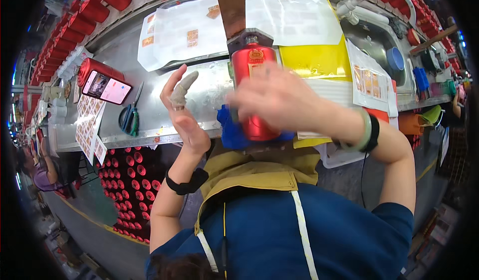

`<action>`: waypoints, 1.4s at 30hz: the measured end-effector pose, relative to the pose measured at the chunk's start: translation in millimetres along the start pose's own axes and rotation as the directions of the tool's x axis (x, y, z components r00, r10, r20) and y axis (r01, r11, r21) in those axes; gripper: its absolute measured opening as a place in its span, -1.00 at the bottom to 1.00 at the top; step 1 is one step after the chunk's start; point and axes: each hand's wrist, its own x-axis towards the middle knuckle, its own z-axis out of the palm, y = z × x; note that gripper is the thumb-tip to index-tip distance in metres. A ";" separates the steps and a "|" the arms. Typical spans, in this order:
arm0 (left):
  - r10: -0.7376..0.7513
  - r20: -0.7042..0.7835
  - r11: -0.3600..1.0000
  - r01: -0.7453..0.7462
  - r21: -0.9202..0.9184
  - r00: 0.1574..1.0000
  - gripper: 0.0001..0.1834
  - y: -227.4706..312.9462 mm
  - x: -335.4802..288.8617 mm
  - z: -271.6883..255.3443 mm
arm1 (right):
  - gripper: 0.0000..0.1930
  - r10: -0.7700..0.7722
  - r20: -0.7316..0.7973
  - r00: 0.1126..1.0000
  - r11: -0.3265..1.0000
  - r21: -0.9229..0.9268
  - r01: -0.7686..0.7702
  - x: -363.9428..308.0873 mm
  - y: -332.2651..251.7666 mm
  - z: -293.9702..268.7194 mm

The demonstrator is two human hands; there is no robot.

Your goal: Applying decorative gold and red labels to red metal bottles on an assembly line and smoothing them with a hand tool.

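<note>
A glossy red bottle (260,125) with a gold emblem near its neck lies in front of me, its neck end against a dark metal block (249,36). A blue stand (232,135) shows beneath its near end. Over the bottle's middle is my right hand (274,96), smeared by motion; whether its fingers hold anything is unclear. My left hand (187,118) is raised to the left of the bottle, fingers stretched apart and holding nothing. One of its fingers wears a pale cover (183,88).
Scissors (130,113), a lit phone (106,87) against a red container, and label sheets (89,123) lie on the left of the metal bench. White sheets and a yellow folder (319,60) spread behind. A sink (371,38) holds a blue cup (394,58) at right.
</note>
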 end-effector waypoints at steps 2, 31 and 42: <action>-0.002 -0.020 0.995 0.000 -0.101 1.000 0.03 0.1 2.5 3.8 | -0.89 0.000 -0.280 0.960 0.986 -0.158 -0.046 27.6 39.8 -0.6; -0.168 0.095 0.941 0.188 -0.283 0.981 -0.14 15.8 -6.5 35.7 | -0.65 0.801 -0.070 0.594 0.591 0.250 -0.767 -154.7 31.6 -67.8; -0.226 0.076 0.945 0.238 -0.225 0.971 -0.15 22.6 -8.2 34.4 | -0.71 0.883 -0.013 0.469 0.469 0.072 -0.880 -174.9 126.7 -94.6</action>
